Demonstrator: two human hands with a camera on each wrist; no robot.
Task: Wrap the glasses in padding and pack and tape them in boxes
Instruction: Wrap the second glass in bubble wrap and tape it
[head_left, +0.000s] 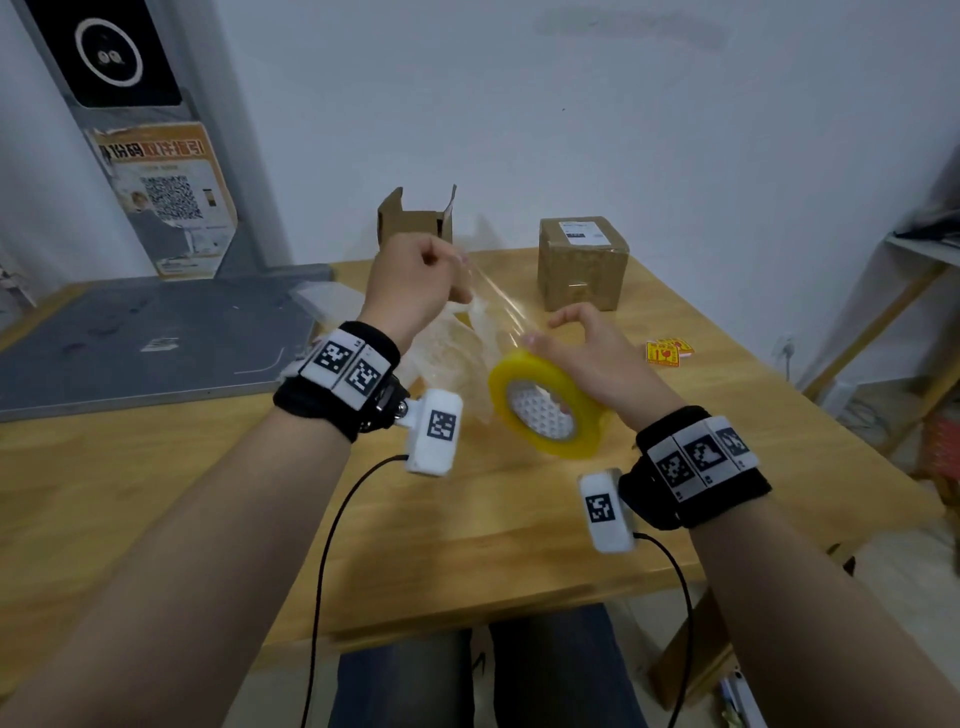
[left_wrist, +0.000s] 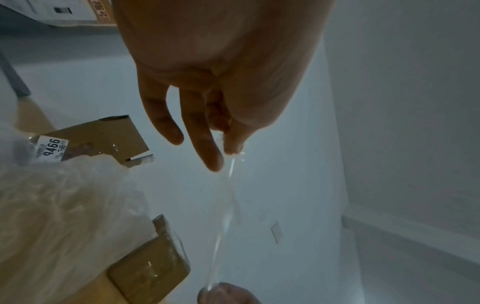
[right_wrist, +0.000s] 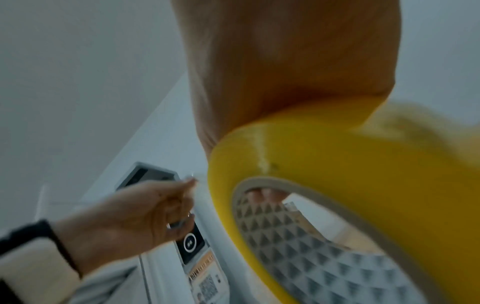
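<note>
My right hand (head_left: 582, 353) grips a yellow roll of clear tape (head_left: 545, 402), fingers through its core (right_wrist: 267, 194) and thumb on the rim. My left hand (head_left: 415, 283) pinches the free end of the tape, and a clear strip (head_left: 498, 301) stretches between both hands above the table. In the left wrist view the strip (left_wrist: 228, 205) runs down from my thumb and fingertips (left_wrist: 228, 148). Under the hands lies a bundle of bubble wrap (head_left: 452, 353). An open cardboard box (head_left: 413, 218) and a taped, labelled box (head_left: 582, 262) stand at the back.
The wooden table (head_left: 467, 519) meets the white wall at the back. A grey board (head_left: 145, 338) covers its left part. Yellow-red stickers (head_left: 667, 352) lie at the right. A wooden shelf frame (head_left: 883, 322) stands beyond the table's right edge.
</note>
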